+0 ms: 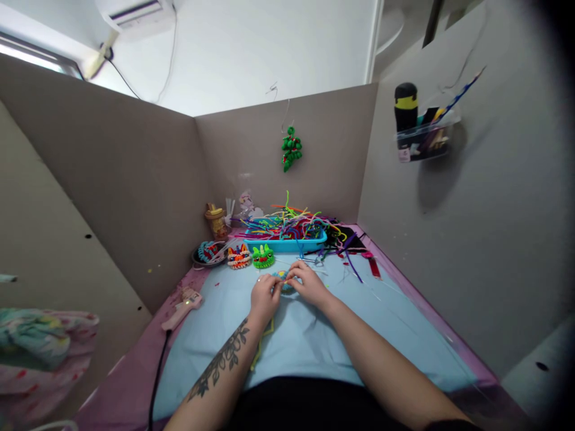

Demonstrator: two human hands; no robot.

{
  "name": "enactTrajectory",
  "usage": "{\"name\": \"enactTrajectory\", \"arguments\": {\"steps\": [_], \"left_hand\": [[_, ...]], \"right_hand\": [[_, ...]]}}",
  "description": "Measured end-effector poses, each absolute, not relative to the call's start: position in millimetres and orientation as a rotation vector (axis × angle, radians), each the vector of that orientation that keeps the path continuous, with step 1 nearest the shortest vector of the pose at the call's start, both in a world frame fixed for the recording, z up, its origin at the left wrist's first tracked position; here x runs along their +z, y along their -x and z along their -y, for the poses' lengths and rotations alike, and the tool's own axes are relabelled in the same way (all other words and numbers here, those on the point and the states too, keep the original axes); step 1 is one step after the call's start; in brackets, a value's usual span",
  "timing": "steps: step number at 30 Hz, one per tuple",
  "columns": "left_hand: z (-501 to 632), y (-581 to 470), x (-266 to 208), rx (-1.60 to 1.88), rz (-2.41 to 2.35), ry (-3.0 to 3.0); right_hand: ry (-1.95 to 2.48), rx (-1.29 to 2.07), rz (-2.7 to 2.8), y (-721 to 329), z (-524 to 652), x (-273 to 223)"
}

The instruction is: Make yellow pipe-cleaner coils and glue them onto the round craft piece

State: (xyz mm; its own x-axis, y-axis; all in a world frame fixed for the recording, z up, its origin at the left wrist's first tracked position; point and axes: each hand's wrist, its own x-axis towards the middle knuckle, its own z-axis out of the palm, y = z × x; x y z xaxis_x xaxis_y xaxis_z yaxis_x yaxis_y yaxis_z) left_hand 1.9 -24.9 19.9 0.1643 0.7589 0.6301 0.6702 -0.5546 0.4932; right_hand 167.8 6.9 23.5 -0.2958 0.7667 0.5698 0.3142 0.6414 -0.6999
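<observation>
As I stand watching, with the blue tray [287, 246] heaped with pipe cleaners as my marker, I begin well to its left and nearer the worker, where a pink glue gun [183, 308] lies. Closer to the tray's left end sits a dark bowl [196, 260], and then, just before its left part, an orange-and-white chenille face [238, 256] and a green chenille face [263, 256], side by side. The left hand [265, 293] comes next, on the worker's side of the tray, its thumb and fingers pinched on a blue chenille piece [281, 275]. That piece lies straight before the tray's middle, between the two sets of fingertips, and partly hidden by them. It looks roundish, so I can't make out a long axis. The right hand [309, 282] meets it from the other side, fingers likewise drawn together on it. Neither hand is plainly nearer; the work seems to turn on that narrow spot where the tips meet, too small to read from here. Beyond, off the tray's right end, a purple pipe cleaner [353, 267] slants toward the worker.
</observation>
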Motion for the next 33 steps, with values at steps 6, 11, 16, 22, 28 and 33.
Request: {"name": "enactTrajectory", "arguments": {"steps": [6, 11, 16, 22, 28, 33], "left_hand": [[24, -1, 20, 1.375, -1.426, -2.272], [23, 0, 22, 1.447, -1.401, -2.126], [22, -10, 21, 1.481, -1.324, -1.932], [22, -22, 19, 1.484, -1.251, -1.738], [23, -15, 23, 1.465, -1.277, -1.67], [19, -7, 23, 1.404, -1.328, -1.668]], "right_hand": [[0.844, 0.611, 1.915, -166, -6, 22], [0.818, 0.705, 1.808, -161, -7, 25], [0.837, 0.868, 1.557, -149, -9, 22], [0.842, 1.131, 1.341, -134, -7, 14], [0.845, 1.112, 1.288, -143, -9, 18], [0.896, 1.001, 1.34, -151, -16, 16]]}}
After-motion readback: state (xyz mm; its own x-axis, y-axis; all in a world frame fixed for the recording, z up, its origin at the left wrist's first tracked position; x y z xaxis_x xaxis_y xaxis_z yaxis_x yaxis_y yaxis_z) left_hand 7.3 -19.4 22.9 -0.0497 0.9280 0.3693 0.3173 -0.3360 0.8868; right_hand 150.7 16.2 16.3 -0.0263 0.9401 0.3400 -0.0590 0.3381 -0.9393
